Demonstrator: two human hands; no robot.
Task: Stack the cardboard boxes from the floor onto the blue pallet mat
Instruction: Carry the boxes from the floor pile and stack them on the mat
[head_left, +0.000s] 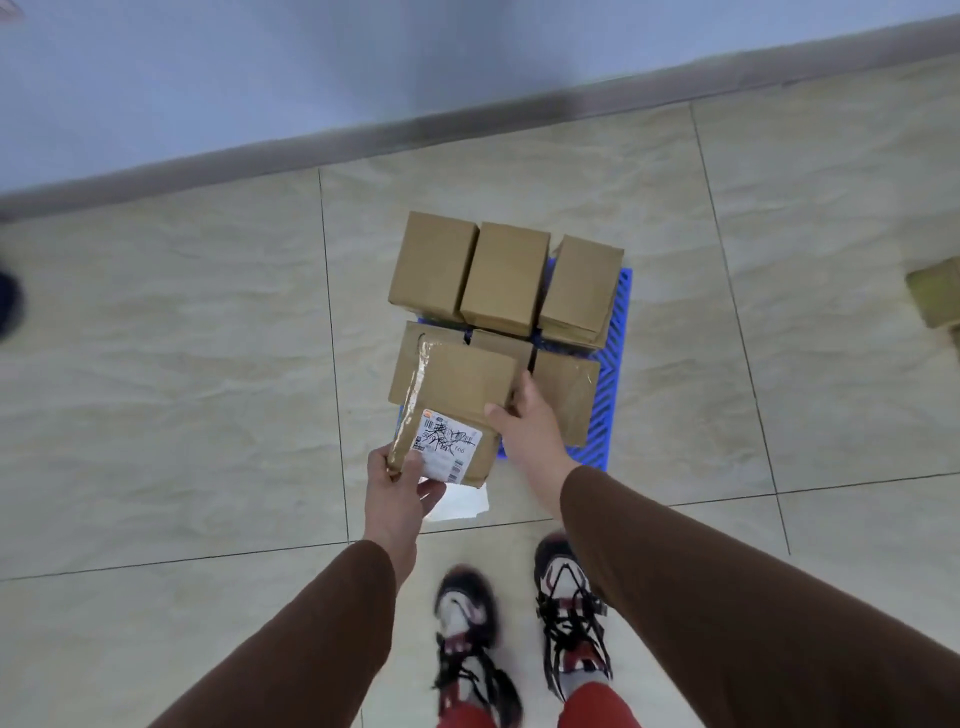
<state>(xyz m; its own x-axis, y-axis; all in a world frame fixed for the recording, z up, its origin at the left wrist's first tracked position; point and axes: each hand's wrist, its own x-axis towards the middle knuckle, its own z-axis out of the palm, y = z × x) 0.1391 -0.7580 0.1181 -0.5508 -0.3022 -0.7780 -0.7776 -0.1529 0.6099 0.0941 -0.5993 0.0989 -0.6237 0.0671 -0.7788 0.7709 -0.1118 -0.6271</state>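
A flat cardboard box (457, 395) with a white shipping label and a tape strip is held over the near left part of the blue pallet mat (615, 353). My left hand (397, 483) grips its near left corner. My right hand (524, 421) grips its right edge. Three upright boxes stand in a row at the far side of the mat: left box (434, 265), middle box (506, 278) and right box (579, 286). A lower taped box (566, 397) lies on the mat just right of my right hand.
One more cardboard box (937, 299) sits on the tiled floor at the far right edge. A grey wall (311, 78) with a dark baseboard runs behind the mat. My two shoes (519, 623) stand just short of the mat. A dark blurred object (8, 306) shows at the left edge.
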